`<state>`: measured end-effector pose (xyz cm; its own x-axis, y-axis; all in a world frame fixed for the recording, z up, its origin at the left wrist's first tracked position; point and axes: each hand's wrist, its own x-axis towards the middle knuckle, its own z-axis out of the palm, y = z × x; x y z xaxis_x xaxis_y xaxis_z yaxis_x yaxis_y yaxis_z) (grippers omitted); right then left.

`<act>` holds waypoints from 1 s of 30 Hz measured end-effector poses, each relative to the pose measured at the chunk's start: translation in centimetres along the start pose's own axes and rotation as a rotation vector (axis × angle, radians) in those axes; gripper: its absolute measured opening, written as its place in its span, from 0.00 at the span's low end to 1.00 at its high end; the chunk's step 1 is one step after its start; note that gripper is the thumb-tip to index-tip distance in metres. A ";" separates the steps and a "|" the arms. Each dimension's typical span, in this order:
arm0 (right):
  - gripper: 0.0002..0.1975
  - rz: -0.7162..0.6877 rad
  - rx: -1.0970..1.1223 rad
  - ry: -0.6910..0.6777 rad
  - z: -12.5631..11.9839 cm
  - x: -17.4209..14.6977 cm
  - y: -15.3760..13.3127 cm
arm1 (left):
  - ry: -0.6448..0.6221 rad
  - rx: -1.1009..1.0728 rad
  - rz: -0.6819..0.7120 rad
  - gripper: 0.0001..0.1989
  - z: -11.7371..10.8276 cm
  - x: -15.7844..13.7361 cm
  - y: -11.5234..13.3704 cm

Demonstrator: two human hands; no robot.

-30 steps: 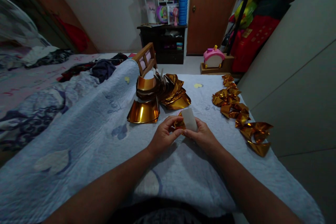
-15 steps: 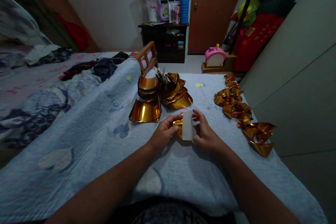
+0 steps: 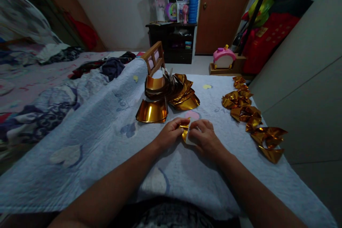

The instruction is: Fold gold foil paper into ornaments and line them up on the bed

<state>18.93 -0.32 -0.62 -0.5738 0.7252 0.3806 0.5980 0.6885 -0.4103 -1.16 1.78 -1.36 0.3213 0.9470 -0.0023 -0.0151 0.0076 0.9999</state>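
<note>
Between my two hands is a sheet of gold foil paper (image 3: 185,133), folded, with its white back showing on the right side. My left hand (image 3: 171,132) pinches the gold part with thumb and fingers. Over the white flap, the curled fingers of my right hand (image 3: 204,135) press and cover most of it. Ahead and to the left lies a fanned stack of gold foil sheets (image 3: 151,111), with more curved sheets (image 3: 184,96) beside it. Along the right edge runs a row of folded gold foil pieces (image 3: 245,114).
Everything lies on a pale blue quilted cover (image 3: 112,149) with heart patterns. A wooden rail (image 3: 153,57) rises behind the stack. Further off stand a dark cabinet (image 3: 171,42) and a pink toy case (image 3: 223,58). A pale panel (image 3: 307,78) borders the right side.
My right hand has closed in to the left over the white flap, which was in plain view before. My left hand keeps its hold. The whole view has shifted slightly.
</note>
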 end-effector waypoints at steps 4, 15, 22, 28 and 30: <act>0.13 -0.016 0.028 -0.133 0.1 0.0 -0.2 | -0.070 0.305 0.165 0.21 -0.3 -0.1 -0.1; 0.13 -0.032 0.073 -0.026 -0.4 0.2 0.2 | -0.057 0.252 0.090 0.23 -0.9 0.3 0.1; 0.08 -0.002 0.040 -0.157 -0.3 0.1 0.2 | -0.164 0.649 0.326 0.23 -0.1 0.0 -0.3; 0.06 0.035 0.130 -0.172 -0.3 0.0 0.4 | -0.173 0.924 0.388 0.21 -0.5 0.1 -1.5; 0.08 0.056 0.154 -0.174 -0.1 0.1 0.4 | -0.142 0.969 0.403 0.21 -0.6 0.1 -1.6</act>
<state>19.22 0.03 -0.65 -0.6378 0.7408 0.2108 0.5468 0.6282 -0.5535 -1.67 2.00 -3.01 0.5698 0.7756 0.2717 0.5965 -0.6177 0.5124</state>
